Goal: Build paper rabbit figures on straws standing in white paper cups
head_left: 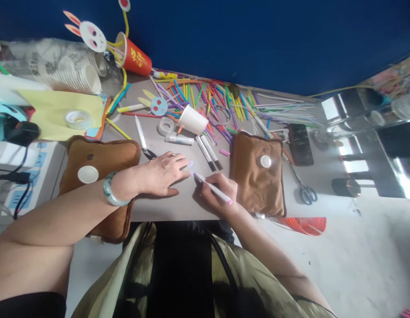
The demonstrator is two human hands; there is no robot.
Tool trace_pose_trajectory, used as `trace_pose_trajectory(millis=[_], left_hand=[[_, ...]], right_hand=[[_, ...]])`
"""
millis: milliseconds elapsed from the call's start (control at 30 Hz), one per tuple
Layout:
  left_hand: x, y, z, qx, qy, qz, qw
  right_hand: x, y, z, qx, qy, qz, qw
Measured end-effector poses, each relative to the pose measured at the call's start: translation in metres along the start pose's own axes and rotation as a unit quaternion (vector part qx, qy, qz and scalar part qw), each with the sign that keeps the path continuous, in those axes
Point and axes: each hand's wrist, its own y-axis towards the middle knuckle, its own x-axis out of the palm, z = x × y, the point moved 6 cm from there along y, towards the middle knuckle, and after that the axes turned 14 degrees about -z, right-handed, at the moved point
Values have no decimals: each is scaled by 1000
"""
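Observation:
My right hand (221,191) grips a white marker (217,190) with a pink end, its tip down at the table by a small purple mark or piece. Palm down, my left hand (165,173) lies on the table with fingers stretched out. Its fingertips reach a small lilac piece (191,163), partly hidden by them. Just beyond my hands lie two white markers with dark caps (209,152), a clear-and-white tube (179,140) and a tipped-over white paper cup (193,119). Dark scissors handles (149,154) show beside my left hand.
Brown hand warmers flank my hands, one left (102,152) and one right (257,176). Colourful pipe cleaners and sticks (238,106) cover the back. A red cup (137,57) holds a paper rabbit (93,36). Scissors (306,193), a phone (300,144) and tape (166,126) lie about.

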Motion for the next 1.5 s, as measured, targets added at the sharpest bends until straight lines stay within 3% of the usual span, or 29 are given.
trace_pose_trajectory(millis=[1500], left_hand=[[0,0,0,-3,-2,1,1000]], right_hand=[[4,-1,3,20,-16,1,1000]])
